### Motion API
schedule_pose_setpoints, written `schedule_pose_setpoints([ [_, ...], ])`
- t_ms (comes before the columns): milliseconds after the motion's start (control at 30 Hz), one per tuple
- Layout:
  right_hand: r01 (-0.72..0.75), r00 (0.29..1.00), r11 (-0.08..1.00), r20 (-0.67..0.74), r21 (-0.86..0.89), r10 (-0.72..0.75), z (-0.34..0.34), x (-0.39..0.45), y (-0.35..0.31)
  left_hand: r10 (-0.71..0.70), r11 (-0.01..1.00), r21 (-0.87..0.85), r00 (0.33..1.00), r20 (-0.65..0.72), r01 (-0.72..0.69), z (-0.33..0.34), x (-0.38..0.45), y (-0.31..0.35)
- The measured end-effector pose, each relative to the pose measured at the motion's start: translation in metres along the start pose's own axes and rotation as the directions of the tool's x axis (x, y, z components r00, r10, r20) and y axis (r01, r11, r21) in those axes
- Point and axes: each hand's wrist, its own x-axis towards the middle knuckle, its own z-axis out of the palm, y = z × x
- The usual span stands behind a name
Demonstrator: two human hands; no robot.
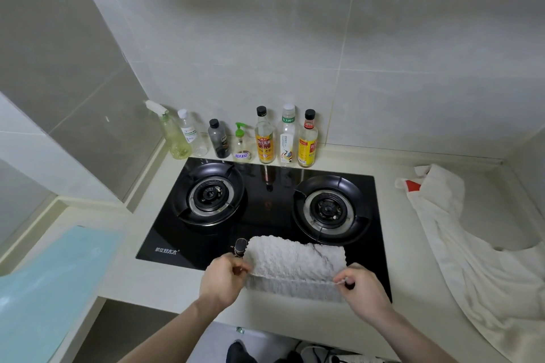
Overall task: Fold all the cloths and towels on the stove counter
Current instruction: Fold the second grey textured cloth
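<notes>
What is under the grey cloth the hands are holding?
The grey cloth lies over the front edge of the black stove top, beside a knob. Left hand and right hand pinch its near edge. Anything beneath it, such as a second knob, is covered.

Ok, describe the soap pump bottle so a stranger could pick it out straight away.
Start at the black stove and look along the row of bottles standing behind it against the tiled wall. The soap bottle is fourth from the left, between a dark bottle and a yellow-labelled sauce bottle. It is the shortest and the only one with a green pump.
</notes>
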Motion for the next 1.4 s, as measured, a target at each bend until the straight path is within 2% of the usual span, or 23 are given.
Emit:
schedule_pose_setpoints([
  [200, -0.029, 0.996, 0.997, 0.085, -0.077, 0.035, 0.018, -0.004, 0.006, 0.035, 0.985, 0.163, 0.992, 0.124, -0.055, 0.015, -0.006, -0.006],
  [367, -0.055, 0.992, 0.998, 0.109, -0.034, 0.058, 0.025, -0.005, 0.014, -0.006, 0.979, 0.202, 0.985, 0.174, -0.029, 0.021, -0.002, -0.011],
  [433, -0.083, 0.995, 0.995, 0.051, 0.048, 0.080, 0.023, -0.006, 0.014, -0.034, 0.987, 0.161, 0.984, 0.176, 0.005, 0.022, 0.002, -0.014],
  [500, -0.127, 0.988, 0.980, -0.068, 0.156, 0.139, 0.020, -0.006, 0.014, -0.082, 0.994, 0.085, 0.982, 0.171, 0.068, 0.021, 0.007, -0.016],
  [600, -0.239, 0.947, 0.920, -0.136, 0.310, 0.292, 0.015, 0.001, 0.013, -0.174, 0.981, -0.059, 0.972, 0.158, 0.185, 0.019, 0.017, -0.018],
  [733, -0.382, 0.903, 0.828, -0.025, 0.411, 0.429, 0.013, 0.017, 0.006, -0.260, 0.936, -0.174, 0.935, 0.240, 0.305, 0.019, 0.026, -0.012],
  [933, -0.548, 0.791, 0.634, 0.091, 0.546, 0.605, 0.024, 0.028, -0.009, -0.334, 0.841, -0.297, 0.865, 0.374, 0.453, 0.023, 0.036, -0.001],
  [1133, -0.597, 0.759, 0.617, 0.109, 0.513, 0.643, 0.021, 0.034, -0.014, -0.354, 0.785, -0.356, 0.839, 0.413, 0.506, 0.027, 0.040, -0.006],
  [1267, -0.597, 0.782, 0.612, 0.204, 0.519, 0.590, 0.016, 0.033, -0.016, -0.359, 0.748, -0.401, 0.831, 0.425, 0.529, 0.022, 0.040, -0.002],
  [1400, -0.592, 0.792, 0.613, 0.237, 0.523, 0.563, 0.016, 0.026, -0.015, -0.336, 0.727, -0.409, 0.804, 0.490, 0.553, 0.022, 0.039, -0.002],
])
